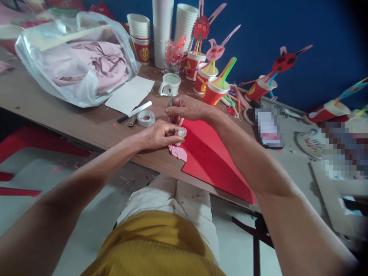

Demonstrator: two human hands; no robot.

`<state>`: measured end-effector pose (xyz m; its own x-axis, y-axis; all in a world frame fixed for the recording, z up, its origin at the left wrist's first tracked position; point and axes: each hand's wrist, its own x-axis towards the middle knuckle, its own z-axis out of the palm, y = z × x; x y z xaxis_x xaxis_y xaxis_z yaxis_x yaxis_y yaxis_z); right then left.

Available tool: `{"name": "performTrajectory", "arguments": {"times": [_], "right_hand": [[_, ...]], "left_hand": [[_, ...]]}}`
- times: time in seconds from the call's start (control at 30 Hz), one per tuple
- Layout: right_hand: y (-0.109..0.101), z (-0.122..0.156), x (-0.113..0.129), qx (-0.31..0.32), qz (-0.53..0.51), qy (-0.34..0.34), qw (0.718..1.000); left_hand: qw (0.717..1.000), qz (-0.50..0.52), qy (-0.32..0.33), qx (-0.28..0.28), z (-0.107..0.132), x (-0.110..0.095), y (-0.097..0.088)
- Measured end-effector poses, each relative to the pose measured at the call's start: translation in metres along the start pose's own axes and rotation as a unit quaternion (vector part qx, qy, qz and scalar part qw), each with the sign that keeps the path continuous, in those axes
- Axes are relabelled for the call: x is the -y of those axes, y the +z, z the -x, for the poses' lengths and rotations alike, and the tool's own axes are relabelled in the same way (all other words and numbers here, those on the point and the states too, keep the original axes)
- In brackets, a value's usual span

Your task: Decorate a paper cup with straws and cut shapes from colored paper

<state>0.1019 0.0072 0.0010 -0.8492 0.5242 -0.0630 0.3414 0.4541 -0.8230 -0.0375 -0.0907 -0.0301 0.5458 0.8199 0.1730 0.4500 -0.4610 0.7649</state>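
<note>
My left hand (pixel 159 134) is closed in a pinch on a small clear round cap (pixel 181 132), pressing it down on a pink paper cut-out (pixel 178 152) at the table's near edge. My right hand (pixel 186 109) is closed around a pen (pixel 170 99) that stands upright just behind it. Under both hands lies a large red paper sheet (pixel 214 161) that overhangs the wooden table (pixel 86 122).
A tape roll (pixel 146 118) and a black-and-white marker (pixel 133 112) lie to the left, with white paper (pixel 130 94) and a plastic bag of pink cloth (pixel 77 61) behind. Red paper cups with straws (pixel 214 90), cup stacks and a white mug (pixel 170 84) stand at the back.
</note>
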Motion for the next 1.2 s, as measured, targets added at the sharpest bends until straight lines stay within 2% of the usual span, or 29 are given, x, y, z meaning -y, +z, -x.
{"name": "performTrajectory", "arguments": {"times": [0.13, 0.27, 0.4, 0.57, 0.7, 1.0, 1.1, 1.2], "right_hand": [[0.000, 0.012, -0.001, -0.036, -0.048, 0.016, 0.998], [0.006, 0.033, -0.007, -0.094, -0.078, -0.024, 0.992], [0.021, 0.061, -0.010, -0.198, -0.082, -0.062, 0.975], [0.043, 0.085, -0.012, -0.281, -0.121, -0.067, 0.950], [0.051, 0.092, -0.014, -0.311, -0.135, -0.059, 0.939], [0.059, 0.113, -0.010, -0.376, -0.063, -0.041, 0.924], [0.061, 0.118, -0.007, -0.422, -0.085, -0.064, 0.900], [0.060, 0.121, -0.003, -0.473, -0.113, -0.092, 0.869]], "left_hand": [[1.000, 0.013, 0.006, 0.003, 0.000, -0.001, 0.000], [1.000, 0.028, 0.002, -0.002, 0.001, -0.002, 0.000], [0.999, 0.032, -0.002, -0.005, 0.001, -0.002, 0.000], [1.000, 0.025, 0.001, -0.004, 0.001, -0.001, 0.002], [0.999, 0.043, 0.002, 0.000, 0.001, -0.001, 0.002], [0.999, 0.017, 0.032, -0.008, 0.003, 0.001, 0.001], [0.998, 0.039, 0.039, -0.021, 0.004, 0.002, -0.001], [0.992, 0.092, 0.025, -0.082, 0.005, 0.002, -0.003]]}}
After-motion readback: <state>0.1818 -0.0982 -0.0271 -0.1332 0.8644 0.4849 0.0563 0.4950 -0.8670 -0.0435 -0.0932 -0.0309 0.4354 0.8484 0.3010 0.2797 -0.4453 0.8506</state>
